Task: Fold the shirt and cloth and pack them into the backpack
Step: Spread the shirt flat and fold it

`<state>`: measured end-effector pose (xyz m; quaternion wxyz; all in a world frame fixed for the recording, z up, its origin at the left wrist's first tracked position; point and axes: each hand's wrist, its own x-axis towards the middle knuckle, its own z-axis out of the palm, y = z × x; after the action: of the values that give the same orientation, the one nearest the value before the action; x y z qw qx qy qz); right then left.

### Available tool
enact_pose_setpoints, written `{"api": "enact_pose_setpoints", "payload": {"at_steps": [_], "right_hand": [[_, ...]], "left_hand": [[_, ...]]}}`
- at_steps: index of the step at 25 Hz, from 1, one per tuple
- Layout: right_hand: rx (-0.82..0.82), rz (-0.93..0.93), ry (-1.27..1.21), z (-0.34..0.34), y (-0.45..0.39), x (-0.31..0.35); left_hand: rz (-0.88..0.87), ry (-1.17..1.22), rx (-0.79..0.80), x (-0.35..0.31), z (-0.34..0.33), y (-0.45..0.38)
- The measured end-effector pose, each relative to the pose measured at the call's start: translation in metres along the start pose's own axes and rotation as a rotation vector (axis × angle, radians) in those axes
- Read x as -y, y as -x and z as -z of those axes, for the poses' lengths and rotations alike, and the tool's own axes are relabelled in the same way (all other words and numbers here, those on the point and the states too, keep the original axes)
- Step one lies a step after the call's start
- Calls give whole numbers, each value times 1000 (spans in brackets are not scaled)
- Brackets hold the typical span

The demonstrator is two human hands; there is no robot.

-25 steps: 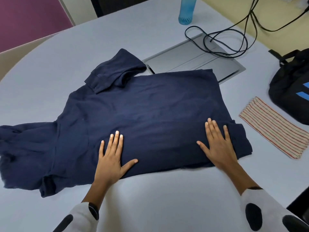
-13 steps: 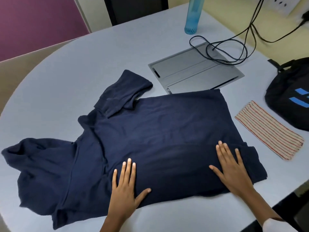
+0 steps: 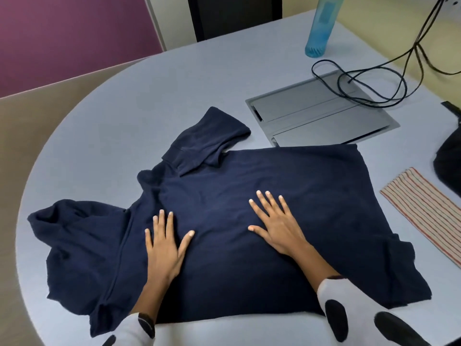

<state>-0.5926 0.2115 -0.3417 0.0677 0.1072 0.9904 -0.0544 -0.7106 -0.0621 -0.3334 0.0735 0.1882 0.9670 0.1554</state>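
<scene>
A navy blue shirt lies spread on the pale grey round table, its body folded over and both sleeves bunched at the left and far side. My left hand presses flat on the shirt left of its middle, fingers straight. My right hand lies flat on the shirt's middle, fingers spread. A folded cream cloth with red stripes rests on the table to the right of the shirt. The black backpack sits at the right edge, mostly out of frame.
A grey cable hatch is set into the table beyond the shirt, with black cables looped over it. A blue bottle stands at the far side. The table's curved edge runs along the left.
Both hands slid along the shirt: the right hand moved from the right hem toward the middle, the left hand shifted further up. The camera view moved closer and lower.
</scene>
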Motion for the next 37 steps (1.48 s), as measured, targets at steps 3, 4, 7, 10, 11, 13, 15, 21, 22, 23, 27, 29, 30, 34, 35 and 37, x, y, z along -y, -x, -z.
{"api": "enact_pose_setpoints", "payload": {"at_steps": [3,4,7,10,11,13,15,21,22,23,27,29,30,34,35,37], "right_hand": [[-38,-85,4,-4,-1,-6],[-53,-132,-1,-4,-3,-9],[-59,-255,-19,-2,-10,-19],[-38,-273,-23,1,-13,-25],[-45,-271,-21,1,-13,-25],[-48,-269,-17,0,-15,-27],[-39,-254,-9,2,-21,-34],[-41,-234,-9,11,-42,-87],[-39,-258,-1,13,-45,-95],[-44,-287,0,13,-47,-102],[-80,-375,-60,15,-61,-128],[-190,-407,-128,26,-69,-137],[-267,-431,-164,34,-74,-142],[-272,-397,-38,60,-91,-171],[-213,-354,51,61,-93,-180],[-167,-294,164,60,-93,-191]], "left_hand": [[58,-77,14,14,-4,3],[78,-91,9,15,-4,5],[167,-91,-13,14,-3,8],[293,-56,-53,16,0,6],[320,-50,-60,15,0,3],[368,-43,-25,8,3,-4],[406,-25,48,-2,6,-15],[-137,-127,-84,-36,2,-68],[-278,-161,-93,-44,0,-80],[-419,-209,-85,-51,-2,-92],[-806,-426,-13,-76,-6,-134],[-853,-488,-63,-81,-4,-155],[-841,-521,-90,-81,-2,-166],[-771,-663,-211,-80,17,-203],[-733,-695,-221,-82,26,-209],[-677,-762,-266,-87,44,-217]]}}
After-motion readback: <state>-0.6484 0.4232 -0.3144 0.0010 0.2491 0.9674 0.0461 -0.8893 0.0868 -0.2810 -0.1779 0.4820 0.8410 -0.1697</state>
